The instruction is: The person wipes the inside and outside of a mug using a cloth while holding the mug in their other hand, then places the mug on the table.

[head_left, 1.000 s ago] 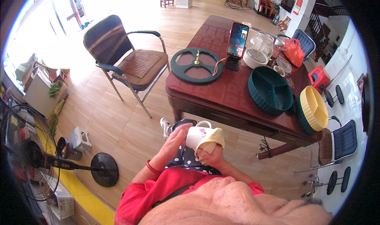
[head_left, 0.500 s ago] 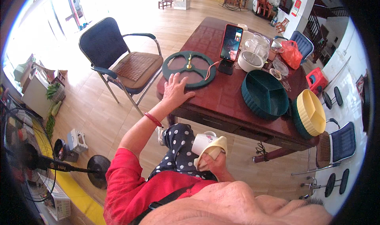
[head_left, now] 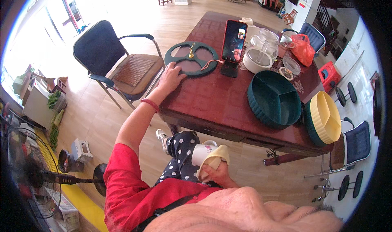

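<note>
My left hand (head_left: 171, 74) reaches over the table's left end, its fingers bent and drawn together at the near rim of a round dark green lid (head_left: 200, 73). The lid has three large openings and a gold knob (head_left: 191, 51) at its centre. Over my lap, my right hand (head_left: 218, 172) is closed on a pale yellow cloth (head_left: 221, 152) wrapped partly round a white mug (head_left: 200, 154) with a small flower print. The mug lies tilted, its handle on the far side. Cloth hides part of the mug and of my fingers.
On the dark red table (head_left: 204, 103) are a phone on a stand (head_left: 233, 42), a glass teapot (head_left: 261, 46), a green divided tray (head_left: 271, 97), a yellow-and-green divided tray (head_left: 326, 117) and a red plastic bag (head_left: 303, 50). A chair (head_left: 132, 68) stands left; a fan (head_left: 34, 170) is lower left.
My left hand's spread fingers have drawn in at the lid's rim. The lid sits a little farther from the table's near edge. My right hand still holds the cloth and mug.
</note>
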Demonstrator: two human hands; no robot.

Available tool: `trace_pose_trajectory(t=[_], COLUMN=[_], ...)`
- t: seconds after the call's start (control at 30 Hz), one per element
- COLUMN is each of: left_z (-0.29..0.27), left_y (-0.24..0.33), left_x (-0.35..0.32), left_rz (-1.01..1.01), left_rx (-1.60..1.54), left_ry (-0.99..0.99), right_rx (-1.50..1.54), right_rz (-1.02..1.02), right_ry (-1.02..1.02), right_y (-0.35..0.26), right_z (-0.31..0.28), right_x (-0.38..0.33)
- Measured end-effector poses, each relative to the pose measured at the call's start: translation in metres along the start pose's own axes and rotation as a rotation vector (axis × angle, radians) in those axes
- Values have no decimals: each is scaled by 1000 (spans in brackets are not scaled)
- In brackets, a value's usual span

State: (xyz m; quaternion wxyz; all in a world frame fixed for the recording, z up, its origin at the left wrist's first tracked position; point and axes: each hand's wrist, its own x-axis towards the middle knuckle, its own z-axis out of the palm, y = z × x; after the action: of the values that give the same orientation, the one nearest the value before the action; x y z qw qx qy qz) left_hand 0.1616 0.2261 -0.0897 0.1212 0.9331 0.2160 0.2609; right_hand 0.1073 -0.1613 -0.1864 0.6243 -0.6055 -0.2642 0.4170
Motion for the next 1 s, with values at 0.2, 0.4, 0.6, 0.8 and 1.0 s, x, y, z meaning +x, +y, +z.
trace_pose_trajectory(t=[0.2, 0.4, 0.6, 0.8, 1.0], left_z=[7, -33, -55, -34, -30], left_y=[-2, 58, 90, 88, 87], left_x=[22, -68, -199, -258, -287], left_rz=[-3, 256, 173, -220, -330], left_rx=[-84, -624, -920, -1448, -1463], left_ry=[48, 139, -127, 75, 236], right_rx=[-157, -177, -54, 158, 153], right_rz=[-167, -157, -114, -17, 12], right_ry=[-33, -14, -118, -224, -316], right_y=[-26, -47, -55, -57, -63], right_z=[7, 11, 36, 75, 91], right_x=[9, 17, 27, 30, 28])
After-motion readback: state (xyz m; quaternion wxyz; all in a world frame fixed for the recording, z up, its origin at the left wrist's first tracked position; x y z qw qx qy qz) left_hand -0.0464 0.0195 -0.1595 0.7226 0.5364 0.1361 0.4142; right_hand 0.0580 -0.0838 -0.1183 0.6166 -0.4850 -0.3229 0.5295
